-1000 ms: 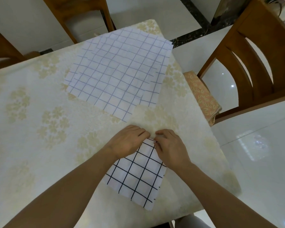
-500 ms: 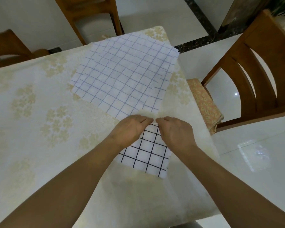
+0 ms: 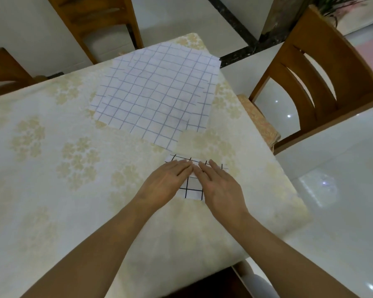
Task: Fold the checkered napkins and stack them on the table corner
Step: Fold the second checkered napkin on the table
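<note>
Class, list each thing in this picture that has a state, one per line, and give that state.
Black-checked white napkin: folded small, flat on the table, pressed under both hands.
Purple-checked white napkins: unfolded, spread flat, overlapping near the far corner.
Left hand: fingers straight, pressing the folded napkin.
Right hand: fingers straight, pressing it too.
Cream floral tablecloth: spread smooth over the table.

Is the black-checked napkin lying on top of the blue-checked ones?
No, the black-checked napkin lies on the tablecloth, nearer than the blue-checked napkins.

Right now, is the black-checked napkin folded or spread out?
Folded: the black-checked napkin is a small packet under both flat hands, unlike the spread napkins beyond.
</note>
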`<state>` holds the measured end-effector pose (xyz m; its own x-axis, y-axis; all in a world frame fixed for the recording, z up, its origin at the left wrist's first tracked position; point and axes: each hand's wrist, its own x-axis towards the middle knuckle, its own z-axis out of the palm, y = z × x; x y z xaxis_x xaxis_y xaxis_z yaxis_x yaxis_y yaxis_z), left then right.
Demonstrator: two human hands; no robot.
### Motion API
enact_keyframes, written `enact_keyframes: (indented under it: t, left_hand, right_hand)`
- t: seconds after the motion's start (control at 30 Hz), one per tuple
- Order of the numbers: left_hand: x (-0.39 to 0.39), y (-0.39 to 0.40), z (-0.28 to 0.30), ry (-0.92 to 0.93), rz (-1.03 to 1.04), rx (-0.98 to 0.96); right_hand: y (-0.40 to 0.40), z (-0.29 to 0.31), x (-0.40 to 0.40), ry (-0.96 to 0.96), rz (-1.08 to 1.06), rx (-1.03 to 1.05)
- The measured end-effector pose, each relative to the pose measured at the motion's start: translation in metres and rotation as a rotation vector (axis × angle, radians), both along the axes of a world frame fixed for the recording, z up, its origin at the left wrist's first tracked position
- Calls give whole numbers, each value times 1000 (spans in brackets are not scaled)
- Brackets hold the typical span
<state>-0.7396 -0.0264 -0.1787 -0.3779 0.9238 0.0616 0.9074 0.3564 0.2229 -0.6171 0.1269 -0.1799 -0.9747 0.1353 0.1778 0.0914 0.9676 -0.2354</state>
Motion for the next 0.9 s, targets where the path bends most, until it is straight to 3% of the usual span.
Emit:
enact_keyframes:
  t: [0.43,0.67,0.9]
  left_hand:
    - [26,-23,-42,-57,27,-145]
    - [28,-27,-43,-24,39,-61]
    - [9,8,-31,84,154,97]
  right_hand:
    - [-11,-58,39,-106,12,26]
    - [-12,-55,39,-143,12,-10]
    - [-1,-46,11,16,-144,-77]
